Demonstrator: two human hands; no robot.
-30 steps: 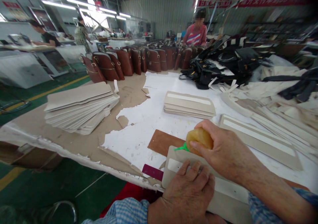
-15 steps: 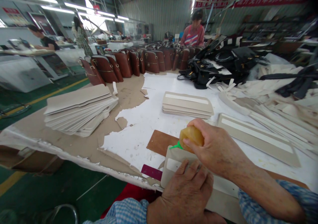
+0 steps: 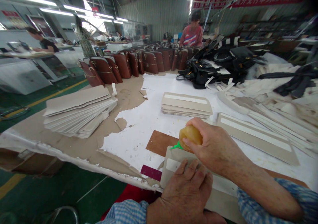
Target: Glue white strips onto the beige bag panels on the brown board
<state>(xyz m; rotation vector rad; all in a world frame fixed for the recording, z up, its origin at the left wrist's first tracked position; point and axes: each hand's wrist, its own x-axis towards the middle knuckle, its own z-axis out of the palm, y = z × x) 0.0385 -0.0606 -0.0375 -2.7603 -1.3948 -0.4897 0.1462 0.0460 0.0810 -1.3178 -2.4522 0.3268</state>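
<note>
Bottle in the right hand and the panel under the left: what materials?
Bottle: looks like translucent amber plastic with a green nozzle, slightly glossy where the right hand grips it. Panel: probably matte grey board or stiffener, flat, clean-cut rounded corner; left hand lies on it.

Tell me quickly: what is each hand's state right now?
Left hand: open, flat on the grey panel.
Right hand: closed around the amber squeeze bottle.

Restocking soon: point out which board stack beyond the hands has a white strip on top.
The small neat stack in the middle; its top bears a white strip. The bigger fanned stack at the left is plain grey on top.
</note>
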